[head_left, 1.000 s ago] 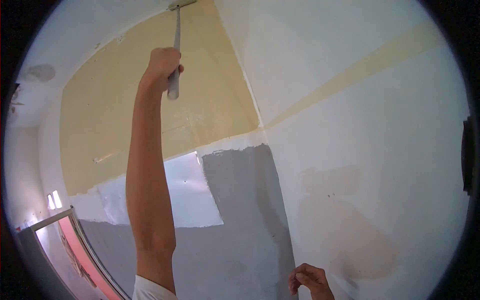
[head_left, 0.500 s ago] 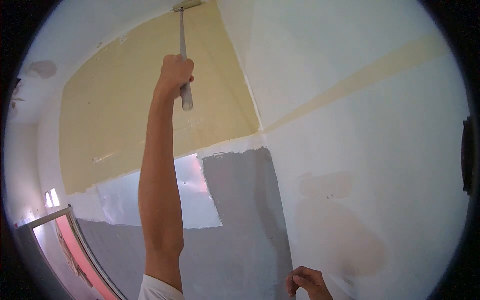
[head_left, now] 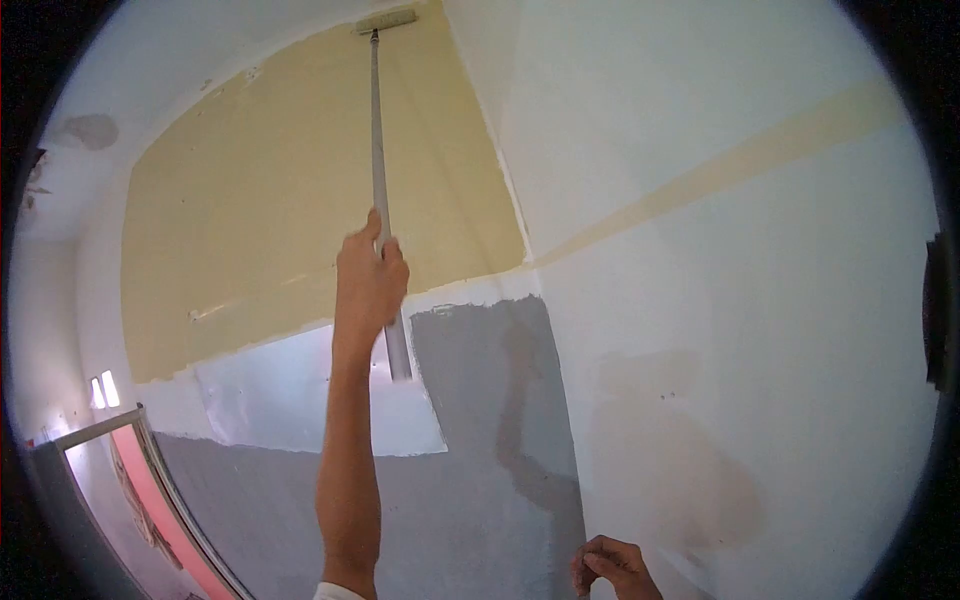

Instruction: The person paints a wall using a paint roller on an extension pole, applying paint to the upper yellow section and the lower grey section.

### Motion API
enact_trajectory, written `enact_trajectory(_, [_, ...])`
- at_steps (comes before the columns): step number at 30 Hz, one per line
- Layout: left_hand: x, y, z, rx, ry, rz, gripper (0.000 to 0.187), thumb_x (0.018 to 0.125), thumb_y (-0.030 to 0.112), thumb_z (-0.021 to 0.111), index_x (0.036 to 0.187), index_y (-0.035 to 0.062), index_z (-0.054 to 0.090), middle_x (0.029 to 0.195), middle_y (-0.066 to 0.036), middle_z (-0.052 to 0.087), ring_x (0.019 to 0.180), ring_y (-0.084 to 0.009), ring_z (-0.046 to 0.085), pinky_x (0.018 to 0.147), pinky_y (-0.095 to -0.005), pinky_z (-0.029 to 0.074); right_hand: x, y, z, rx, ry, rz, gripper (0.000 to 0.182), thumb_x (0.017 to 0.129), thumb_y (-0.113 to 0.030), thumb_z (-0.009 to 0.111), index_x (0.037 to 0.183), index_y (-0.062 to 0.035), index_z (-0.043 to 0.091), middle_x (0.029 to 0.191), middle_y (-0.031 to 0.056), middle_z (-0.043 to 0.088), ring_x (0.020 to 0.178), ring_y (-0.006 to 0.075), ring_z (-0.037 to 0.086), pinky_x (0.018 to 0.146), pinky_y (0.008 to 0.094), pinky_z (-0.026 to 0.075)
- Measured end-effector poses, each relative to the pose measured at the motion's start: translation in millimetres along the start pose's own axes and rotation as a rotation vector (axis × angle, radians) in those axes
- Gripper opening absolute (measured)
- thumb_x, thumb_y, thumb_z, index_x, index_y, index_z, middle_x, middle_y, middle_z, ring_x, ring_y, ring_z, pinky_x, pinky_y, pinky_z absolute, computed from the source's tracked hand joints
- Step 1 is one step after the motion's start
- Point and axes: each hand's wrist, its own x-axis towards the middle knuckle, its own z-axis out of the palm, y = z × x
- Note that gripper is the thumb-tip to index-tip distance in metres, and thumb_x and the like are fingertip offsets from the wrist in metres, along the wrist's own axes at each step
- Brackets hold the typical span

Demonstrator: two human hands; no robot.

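Observation:
A paint roller (head_left: 388, 21) with a long grey pole rests against the top of the yellow wall area (head_left: 250, 180), close to the ceiling. My left hand (head_left: 372, 275) is closed around the pole's lower part, and the pole's end sticks out below it. At the bottom edge, my right hand (head_left: 615, 567) has its fingers curled in beside the wall corner; whether anything is inside them is hidden.
Below the yellow lies a bare whitish patch (head_left: 270, 390) and a grey painted area (head_left: 480, 400). A white wall (head_left: 760, 300) with a yellow stripe stands on the right. A framed opening (head_left: 100, 428) is at lower left.
My left hand has come down with the pole, and the roller has moved slightly down from the ceiling edge and to the right. My right hand has hardly moved.

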Motion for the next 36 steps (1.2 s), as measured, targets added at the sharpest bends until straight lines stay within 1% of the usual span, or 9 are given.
enact_trajectory(7, [116, 2, 0, -0.048, -0.088, -0.067, 0.047, 0.084, 0.009, 0.049, 0.126, -0.0112, 0.043, 0.062, -0.008, 0.051, 0.048, -0.0149, 0.051, 0.043, -0.0322, 0.040, 7, 10, 3, 0.031, -0.019, -0.012, 0.027, 0.093, -0.026, 0.050, 0.082, -0.0026, 0.058, 0.069, 0.0046, 0.057, 0.061, 0.0142, 0.054, 0.056, 0.0271, 0.044])
enact_trajectory(11, [102, -14, 7, -0.069, -0.018, -0.064, 0.047, 0.087, 0.010, 0.049, 0.130, -0.0086, 0.042, 0.057, -0.002, 0.046, 0.046, -0.0106, 0.047, 0.041, -0.0297, 0.038, 16, 16, 1, -0.020, -0.035, -0.002, 0.026, 0.092, -0.027, 0.050, 0.085, -0.0028, 0.058, 0.071, 0.0045, 0.057, 0.061, 0.0141, 0.054, 0.056, 0.0269, 0.045])
enact_trajectory(16, [-27, -59, 4, -0.029, -0.001, 0.088, 0.048, 0.084, 0.003, 0.046, 0.130, -0.0084, 0.041, 0.055, -0.013, 0.043, 0.046, -0.0157, 0.043, 0.047, -0.0300, 0.038, 68, 20, -9, -0.030, -0.083, -0.053, 0.021, 0.089, -0.019, 0.052, 0.081, -0.0008, 0.058, 0.069, 0.0095, 0.060, 0.058, 0.0178, 0.058, 0.052, 0.0311, 0.048])
enact_trajectory(23, [-290, -72, 12, -0.241, -0.066, -0.356, 0.055, 0.087, 0.003, 0.050, 0.139, 0.0011, 0.034, 0.061, -0.003, 0.055, 0.044, -0.0057, 0.042, 0.039, -0.0242, 0.036, 186, -24, 28, -0.242, -0.137, -0.266, 0.025, 0.090, -0.027, 0.052, 0.086, -0.0035, 0.059, 0.077, 0.0058, 0.060, 0.069, 0.0170, 0.059, 0.057, 0.0306, 0.049])
enact_trajectory(24, [-332, -79, 18, -0.177, -0.049, -0.388, 0.061, 0.085, 0.008, 0.057, 0.139, -0.0017, 0.030, 0.064, -0.006, 0.059, 0.043, -0.0076, 0.045, 0.039, -0.0254, 0.040, 207, -25, 36, -0.274, -0.141, -0.281, 0.026, 0.090, -0.029, 0.052, 0.087, -0.0038, 0.059, 0.078, 0.0054, 0.060, 0.070, 0.0169, 0.059, 0.058, 0.0306, 0.049])
enact_trajectory(25, [-377, -82, 16, -0.193, -0.184, -0.492, 0.048, 0.090, 0.009, 0.041, 0.136, -0.0021, 0.034, 0.054, -0.005, 0.049, 0.043, -0.0180, 0.047, 0.043, -0.0310, 0.044, 230, -26, 43, -0.289, -0.155, -0.259, 0.029, 0.090, -0.032, 0.052, 0.089, -0.0043, 0.059, 0.080, 0.0053, 0.060, 0.072, 0.0169, 0.059, 0.059, 0.0306, 0.049])
enact_trajectory(26, [-431, -110, 36, 0.196, -0.032, -0.078, 0.045, 0.089, 0.013, 0.045, 0.131, -0.0041, 0.038, 0.063, -0.011, 0.056, 0.051, -0.0303, 0.052, 0.048, -0.0410, 0.044, 254, -27, 52, -0.305, -0.169, -0.236, 0.032, 0.090, -0.036, 0.052, 0.091, -0.0048, 0.060, 0.083, 0.0053, 0.060, 0.074, 0.0170, 0.059, 0.060, 0.0307, 0.050])
enact_trajectory(27, [-517, -124, 53, 0.118, -0.216, -0.388, 0.048, 0.090, 0.016, 0.048, 0.132, -0.0022, 0.036, 0.072, -0.014, 0.060, 0.059, -0.0390, 0.053, 0.051, -0.0465, 0.043, 277, -29, 63, -0.318, -0.178, -0.227, 0.034, 0.090, -0.039, 0.052, 0.094, -0.0054, 0.059, 0.085, 0.0054, 0.060, 0.075, 0.0171, 0.059, 0.061, 0.0310, 0.050])
enact_trajectory(36, [-512, -198, 66, 0.015, -0.187, -0.523, 0.049, 0.089, 0.015, 0.048, 0.134, -0.0010, 0.035, 0.070, -0.013, 0.058, 0.057, -0.0357, 0.053, 0.050, -0.0440, 0.042, 523, -48, 149, -0.262, -0.052, -0.261, 0.059, 0.087, -0.056, 0.049, 0.119, -0.0076, 0.041, 0.109, 0.0140, 0.052, 0.083, 0.0227, 0.056, 0.066, 0.0397, 0.050])
